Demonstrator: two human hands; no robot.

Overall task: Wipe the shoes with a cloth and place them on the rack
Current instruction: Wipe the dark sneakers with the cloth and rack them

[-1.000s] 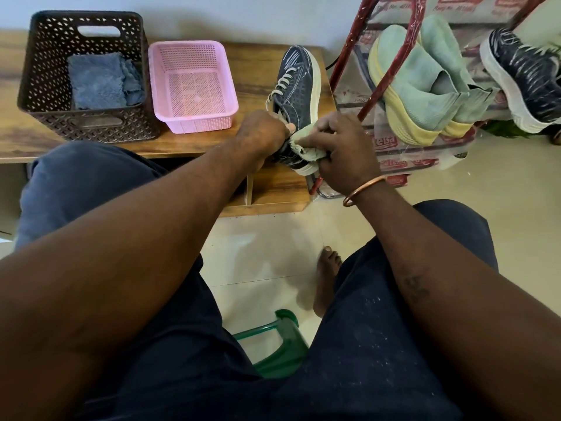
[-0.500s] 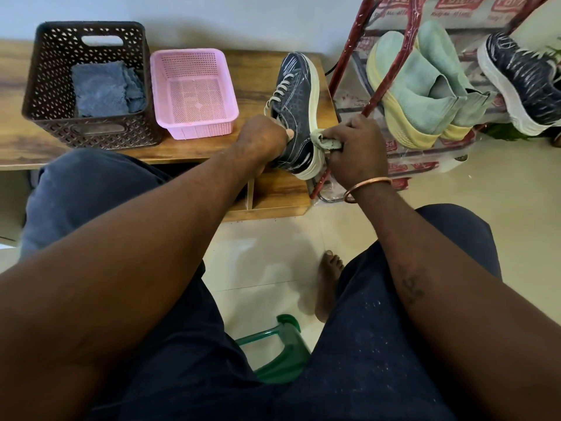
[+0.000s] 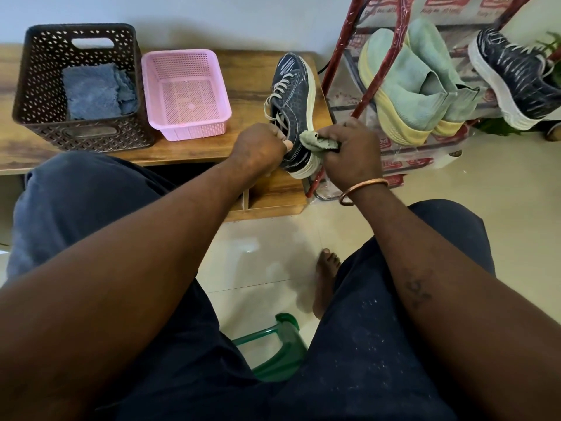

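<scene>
— Where is the navy shoe (image 3: 291,95)?
— It's held over the right end of the bench (image 3: 252,83), toe pointing away. The left hand (image 3: 261,150) grips its heel collar, fingers curled.
— And the cloth (image 3: 317,141)?
— It's bunched tight in the right hand (image 3: 353,154), against the white sole's side. A second ago it wrapped the heel, lower down. The rack (image 3: 375,86) stands just to the right.
</scene>
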